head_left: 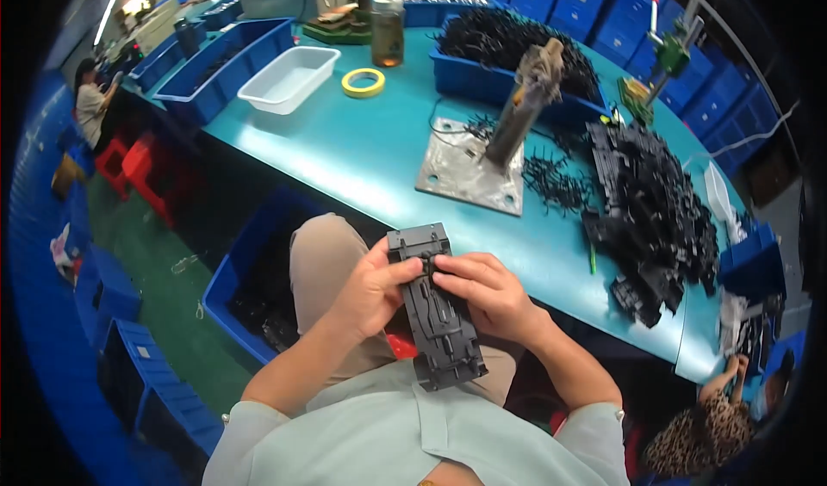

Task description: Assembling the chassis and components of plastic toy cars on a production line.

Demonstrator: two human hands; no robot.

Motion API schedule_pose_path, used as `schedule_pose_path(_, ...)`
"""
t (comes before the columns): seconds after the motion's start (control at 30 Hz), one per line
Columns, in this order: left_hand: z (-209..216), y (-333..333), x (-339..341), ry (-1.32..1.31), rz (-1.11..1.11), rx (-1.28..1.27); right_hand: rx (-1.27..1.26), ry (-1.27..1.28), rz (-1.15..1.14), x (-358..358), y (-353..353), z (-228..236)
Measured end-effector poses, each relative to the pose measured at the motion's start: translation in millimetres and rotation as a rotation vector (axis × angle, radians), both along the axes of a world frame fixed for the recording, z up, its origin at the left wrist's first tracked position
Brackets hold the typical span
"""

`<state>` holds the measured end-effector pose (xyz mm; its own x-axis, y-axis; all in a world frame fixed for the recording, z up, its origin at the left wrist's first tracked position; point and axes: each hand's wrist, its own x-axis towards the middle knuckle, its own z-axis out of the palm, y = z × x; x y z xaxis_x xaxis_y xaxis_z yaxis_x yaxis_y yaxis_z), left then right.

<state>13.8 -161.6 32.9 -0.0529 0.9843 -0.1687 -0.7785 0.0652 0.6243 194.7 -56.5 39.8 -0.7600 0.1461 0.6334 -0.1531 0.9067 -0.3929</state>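
Observation:
A long black moulded plastic part point(441, 327), with ribs and raised clips along its face, is held over my lap, its far end tilted slightly left. My left hand point(372, 290) grips its left edge, thumb laid across the upper face. My right hand point(484, 290) closes round the right side, index and middle fingertips pressing near the upper middle, close to the left thumb. Whether a small piece sits under those fingertips I cannot make out. On the table ahead are a metal base plate with an upright post point(508, 142) and small black pieces point(556, 180) beside it.
Similar black parts are piled point(659, 210) on the table's right. Behind the post stands a blue bin point(465, 77) of thin black pieces. A white tray point(289, 81), yellow tape roll point(363, 82) and jar point(388, 34) lie farther back. A blue crate point(228, 292) stands left of my legs.

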Motion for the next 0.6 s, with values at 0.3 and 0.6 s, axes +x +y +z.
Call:
schedule_pose_path(0.3,-11,-4,6,0.811,0.123,-0.156,-0.686,0.059,-0.293,28,-22,-27)
schedule_pose_path(0.6,-11,1,15,0.575,-0.091,-0.003,-1.718,0.095,-0.141,17,-21,-31)
